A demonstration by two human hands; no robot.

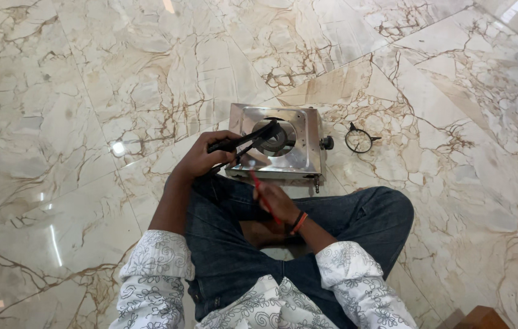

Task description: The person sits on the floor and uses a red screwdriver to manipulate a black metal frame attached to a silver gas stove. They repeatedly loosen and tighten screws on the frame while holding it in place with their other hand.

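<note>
I sit cross-legged on the marble floor [88, 91] with the small steel stove [304, 155] just beyond my knees, its single burner [274, 139] in the middle of the top plate. My left hand [201, 159] is closed around a black metal pan support [244, 141], gripping it at its near-left end so that the rest of it reaches out over the burner. It looks like rigid cast or wire metal, so I judge it will not flex; the bare prongs may be a little slick or greasy, and holding it by one end lets it lever downward, so a firm wrap close to the frame seems the surest hold.

My right hand [277, 204] is closed on a thin red-handled tool [259, 189], probably a screwdriver, whose tip points up toward the near edge of the stove. It is light and stiff; I hold it low on the handle, like a pencil.

The stove body appears to be thin sheet steel, light enough to slide on this polished floor, with edges that could be sharp. A black knob [326, 142] sticks out on its right side. A dark wire ring [359, 140] lies on the floor to the right, apart from the stove.
</note>
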